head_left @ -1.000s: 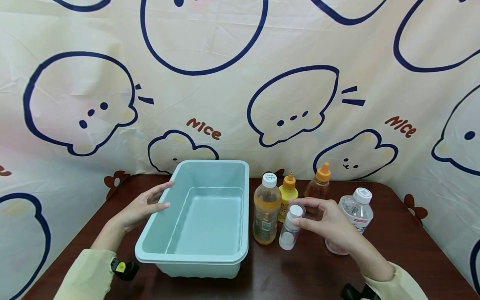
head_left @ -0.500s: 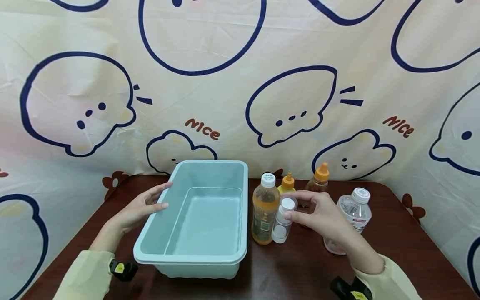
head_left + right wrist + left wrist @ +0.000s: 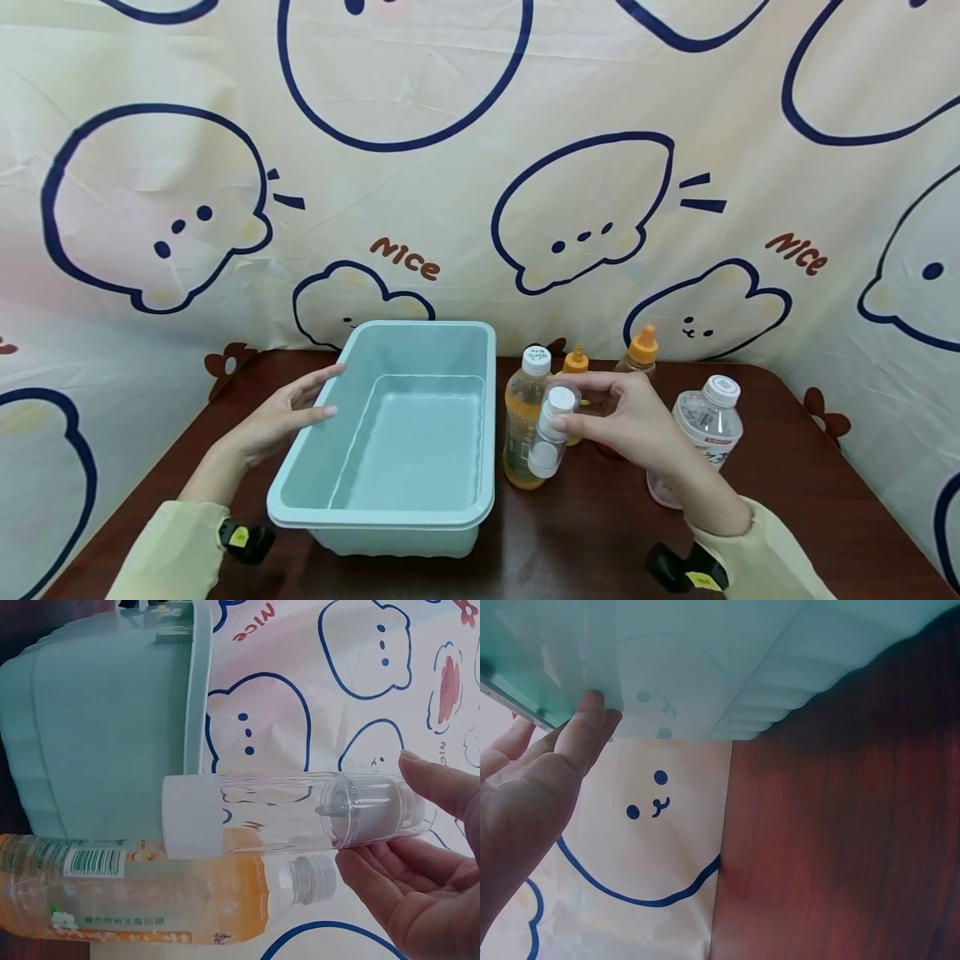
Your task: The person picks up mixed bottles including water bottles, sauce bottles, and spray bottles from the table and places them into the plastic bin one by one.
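My right hand [image 3: 637, 425] pinches a small clear pump bottle [image 3: 547, 437] near its white pump top. The bottle hangs slightly tilted, in front of an orange-labelled drink bottle [image 3: 520, 417]. In the right wrist view, thumb and fingers grip the clear pump bottle [image 3: 277, 810] at its pump end, with its white base toward the light blue plastic bin [image 3: 112, 712]. At the left, my left hand [image 3: 277, 421] touches the rim of the bin [image 3: 491, 417] with extended fingers. The left wrist view shows the fingers [image 3: 589, 724] against the bin's outer wall [image 3: 682, 667].
A yellow squeeze bottle [image 3: 576, 361] stands partly hidden behind my right hand. Behind it is an orange-nozzled bottle [image 3: 642, 346]. A clear bottle with a white cap [image 3: 708, 417] stands to the right on the dark wooden table [image 3: 810, 483]. A patterned cloth [image 3: 450, 208] hangs behind.
My right hand has moved left with the pump bottle, from beside the orange-labelled bottle to in front of it. The left hand and the bin have stayed put.
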The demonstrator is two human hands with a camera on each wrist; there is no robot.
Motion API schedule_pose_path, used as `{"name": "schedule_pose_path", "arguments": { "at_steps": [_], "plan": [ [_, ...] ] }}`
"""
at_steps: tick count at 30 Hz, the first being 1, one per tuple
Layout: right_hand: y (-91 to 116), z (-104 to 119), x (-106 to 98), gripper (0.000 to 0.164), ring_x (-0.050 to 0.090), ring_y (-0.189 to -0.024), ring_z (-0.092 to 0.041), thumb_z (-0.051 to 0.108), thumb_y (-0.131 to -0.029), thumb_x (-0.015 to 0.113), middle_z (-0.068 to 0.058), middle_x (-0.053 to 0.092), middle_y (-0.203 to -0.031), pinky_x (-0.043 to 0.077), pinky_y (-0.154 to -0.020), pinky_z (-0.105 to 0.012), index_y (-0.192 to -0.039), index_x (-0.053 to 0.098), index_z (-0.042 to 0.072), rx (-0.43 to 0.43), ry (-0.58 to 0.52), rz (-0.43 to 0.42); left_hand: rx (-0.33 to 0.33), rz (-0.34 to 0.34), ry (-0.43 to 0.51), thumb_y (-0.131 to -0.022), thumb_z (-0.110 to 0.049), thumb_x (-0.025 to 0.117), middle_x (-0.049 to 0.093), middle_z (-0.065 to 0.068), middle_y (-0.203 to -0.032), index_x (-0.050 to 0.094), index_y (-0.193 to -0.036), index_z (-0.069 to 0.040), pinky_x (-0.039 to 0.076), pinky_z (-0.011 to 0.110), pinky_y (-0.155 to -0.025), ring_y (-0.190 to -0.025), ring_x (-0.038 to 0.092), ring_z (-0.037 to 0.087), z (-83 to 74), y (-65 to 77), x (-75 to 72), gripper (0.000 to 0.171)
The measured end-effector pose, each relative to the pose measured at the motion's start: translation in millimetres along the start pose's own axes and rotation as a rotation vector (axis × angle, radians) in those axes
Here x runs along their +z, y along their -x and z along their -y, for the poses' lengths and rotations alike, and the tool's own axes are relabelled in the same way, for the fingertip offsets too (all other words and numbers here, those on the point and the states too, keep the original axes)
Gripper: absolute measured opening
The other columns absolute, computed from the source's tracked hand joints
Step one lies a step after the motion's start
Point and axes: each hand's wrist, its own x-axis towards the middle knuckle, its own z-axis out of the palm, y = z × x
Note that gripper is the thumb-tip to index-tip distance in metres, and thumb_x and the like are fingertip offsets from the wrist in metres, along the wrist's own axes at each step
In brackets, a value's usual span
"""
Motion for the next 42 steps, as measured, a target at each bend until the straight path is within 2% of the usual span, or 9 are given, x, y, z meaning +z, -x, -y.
{"name": "schedule_pose_path", "arguments": {
  "at_steps": [10, 29, 42],
  "plan": [
    [-5.2, 10.4, 5.8, 0.045, 0.06, -0.099, -0.026, 0.021, -0.076, 0.074, -0.016, 0.059, -0.116, 0.054, -0.076, -0.032, -0.115, 0.062, 0.001, 0.04, -0.089, 0.004, -0.009, -0.013, 0.001, -0.089, -0.013, 0.057, 0.024, 0.026, -0.144, 0.019, -0.145, -0.008, 0.051, 0.049, -0.077, -0.112, 0.048, 0.038, -0.9, 1.2, 1.4, 0.068],
    [-19.1, 25.4, 19.4, 0.044, 0.062, -0.099, -0.026, 0.021, -0.074, 0.075, -0.014, 0.06, -0.115, 0.053, -0.078, -0.036, -0.114, 0.063, 0.004, 0.037, -0.101, -0.005, -0.004, -0.01, 0.018, -0.088, -0.013, 0.057, 0.022, 0.024, -0.145, 0.018, -0.145, -0.009, 0.051, 0.049, -0.076, -0.112, 0.049, 0.038, -0.8, 0.0, 1.3, 0.069],
    [-30.7, 37.2, 29.4, 0.044, 0.063, -0.096, -0.024, 0.019, -0.074, 0.075, -0.011, 0.062, -0.113, 0.054, -0.074, -0.035, -0.115, 0.063, 0.005, 0.004, -0.109, 0.022, -0.007, -0.013, 0.02, -0.088, -0.013, 0.057, 0.023, 0.023, -0.145, 0.019, -0.145, -0.011, 0.051, 0.049, -0.076, -0.11, 0.051, 0.035, 0.5, 0.3, 0.5, 0.069]
  ]
}}
